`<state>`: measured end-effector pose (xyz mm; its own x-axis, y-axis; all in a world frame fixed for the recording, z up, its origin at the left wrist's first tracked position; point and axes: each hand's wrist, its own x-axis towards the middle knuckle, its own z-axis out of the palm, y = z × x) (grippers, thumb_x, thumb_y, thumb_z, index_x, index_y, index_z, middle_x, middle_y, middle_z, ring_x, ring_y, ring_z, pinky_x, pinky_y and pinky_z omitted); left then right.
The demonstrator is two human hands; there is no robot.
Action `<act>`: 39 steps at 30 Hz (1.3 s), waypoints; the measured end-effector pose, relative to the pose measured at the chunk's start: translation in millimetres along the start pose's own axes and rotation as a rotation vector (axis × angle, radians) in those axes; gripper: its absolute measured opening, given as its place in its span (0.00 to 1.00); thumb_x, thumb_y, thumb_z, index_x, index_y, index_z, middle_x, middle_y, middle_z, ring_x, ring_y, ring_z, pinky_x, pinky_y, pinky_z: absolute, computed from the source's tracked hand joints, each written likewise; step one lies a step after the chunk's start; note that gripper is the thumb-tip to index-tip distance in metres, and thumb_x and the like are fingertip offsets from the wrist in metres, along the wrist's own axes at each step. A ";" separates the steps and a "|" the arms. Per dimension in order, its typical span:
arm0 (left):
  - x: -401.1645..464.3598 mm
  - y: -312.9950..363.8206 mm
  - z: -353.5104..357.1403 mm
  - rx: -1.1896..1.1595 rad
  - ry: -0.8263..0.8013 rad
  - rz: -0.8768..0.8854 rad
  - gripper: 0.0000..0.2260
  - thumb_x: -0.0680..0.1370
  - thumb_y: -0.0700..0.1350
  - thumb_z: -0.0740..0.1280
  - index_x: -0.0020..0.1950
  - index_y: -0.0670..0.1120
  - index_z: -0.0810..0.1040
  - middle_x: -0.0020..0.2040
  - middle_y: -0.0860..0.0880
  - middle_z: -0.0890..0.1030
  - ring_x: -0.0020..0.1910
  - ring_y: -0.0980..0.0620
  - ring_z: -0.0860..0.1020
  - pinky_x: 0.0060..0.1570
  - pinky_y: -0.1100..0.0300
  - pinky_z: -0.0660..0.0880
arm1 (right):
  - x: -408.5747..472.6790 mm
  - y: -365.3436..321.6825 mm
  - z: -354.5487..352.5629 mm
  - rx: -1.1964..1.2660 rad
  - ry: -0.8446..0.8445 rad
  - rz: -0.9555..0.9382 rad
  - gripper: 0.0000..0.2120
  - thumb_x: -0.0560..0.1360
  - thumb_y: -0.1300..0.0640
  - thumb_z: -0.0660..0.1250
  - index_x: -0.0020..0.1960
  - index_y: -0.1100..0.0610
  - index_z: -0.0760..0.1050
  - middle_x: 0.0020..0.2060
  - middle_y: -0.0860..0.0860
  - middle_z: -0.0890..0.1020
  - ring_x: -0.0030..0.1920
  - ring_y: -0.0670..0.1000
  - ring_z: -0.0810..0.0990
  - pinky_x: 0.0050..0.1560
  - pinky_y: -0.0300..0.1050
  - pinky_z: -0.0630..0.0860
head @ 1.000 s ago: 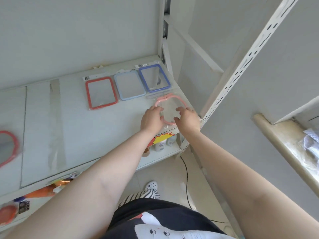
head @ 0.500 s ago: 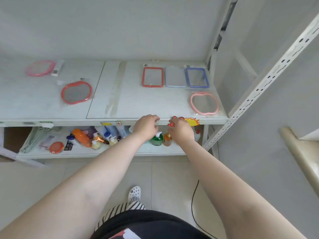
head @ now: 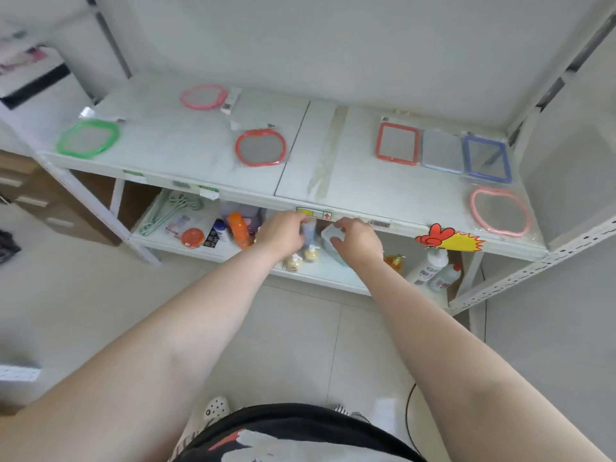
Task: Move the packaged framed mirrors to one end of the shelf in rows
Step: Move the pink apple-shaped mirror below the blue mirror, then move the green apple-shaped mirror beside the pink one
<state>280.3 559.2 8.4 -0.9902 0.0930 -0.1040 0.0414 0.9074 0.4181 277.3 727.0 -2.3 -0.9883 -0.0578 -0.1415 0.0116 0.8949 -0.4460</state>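
Four mirrors already sit at the right end of the shelf (head: 366, 195): a back row of red rectangle (head: 397, 142), pale blue rectangle (head: 442, 151) and dark blue rectangle (head: 487, 159), with a pink round mirror (head: 500, 211) starting a front row at the front right corner. Three remain loose on the left half: red round (head: 260, 147) near the middle seam, pink round (head: 204, 96) at the back, green round (head: 88, 138) near the left end. Your left hand (head: 283, 230) and right hand (head: 358, 240) are both just below the front edge, level with the lower shelf; fingers of both are loosely curled and appear to hold nothing, though whether the right fingers (head: 343, 228) touch the white tub (head: 333, 243) beneath them cannot be told. Judgement: the next pick is the red round mirror, nearest to the finished group. Raise the left hand over the front edge, and pinch the frame through the wrapper rather than the loose plastic flap, which will likely slip. Lift it rather than drag it across the taped seam (head: 321, 171), where the wrapper could catch. Set it directly left of the pink round mirror, in line under the pale blue rectangle, frames just beside each other and not overlapping. Keep the wrapper's tail from riding onto the back row.
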 end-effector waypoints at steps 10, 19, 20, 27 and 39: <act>-11.0 -177.8 -82.9 -0.030 0.024 -0.036 0.15 0.74 0.42 0.66 0.60 0.47 0.79 0.58 0.46 0.82 0.59 0.45 0.79 0.55 0.54 0.77 | 16.1 -175.8 76.8 0.044 -0.050 0.021 0.18 0.75 0.55 0.64 0.64 0.51 0.74 0.59 0.53 0.79 0.59 0.58 0.77 0.54 0.50 0.77; 11.8 -267.4 -120.6 -0.048 0.034 -0.048 0.18 0.75 0.41 0.64 0.64 0.47 0.76 0.62 0.46 0.80 0.59 0.43 0.78 0.50 0.57 0.73 | 52.9 -258.9 116.2 -0.039 -0.050 0.016 0.13 0.75 0.56 0.63 0.59 0.53 0.76 0.55 0.53 0.80 0.57 0.57 0.77 0.50 0.49 0.77; 18.0 -276.3 -122.3 -0.055 0.034 -0.051 0.18 0.75 0.40 0.64 0.64 0.47 0.76 0.63 0.46 0.79 0.62 0.43 0.77 0.55 0.56 0.74 | 61.4 -266.4 119.8 -0.039 -0.054 0.013 0.14 0.74 0.56 0.63 0.59 0.52 0.76 0.55 0.53 0.80 0.57 0.56 0.77 0.50 0.49 0.77; 69.6 -336.0 -149.5 -0.060 0.029 -0.126 0.18 0.75 0.40 0.65 0.65 0.46 0.76 0.62 0.45 0.80 0.62 0.44 0.76 0.60 0.51 0.74 | 145.8 -323.4 148.7 -0.047 -0.109 -0.077 0.19 0.76 0.54 0.65 0.66 0.51 0.73 0.60 0.52 0.78 0.62 0.54 0.75 0.58 0.50 0.75; 135.9 -469.7 -223.6 -0.042 0.082 -0.277 0.19 0.77 0.42 0.65 0.68 0.46 0.73 0.64 0.45 0.78 0.63 0.44 0.75 0.60 0.52 0.73 | 254.7 -442.5 192.7 -0.036 -0.141 -0.227 0.18 0.76 0.54 0.65 0.66 0.51 0.73 0.60 0.52 0.78 0.63 0.54 0.74 0.56 0.47 0.73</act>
<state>96.5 54.0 -0.3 -0.9705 -0.1911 -0.1467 -0.2361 0.8758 0.4209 49.8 231.0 -11.3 -0.9339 -0.3173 -0.1648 -0.2154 0.8672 -0.4490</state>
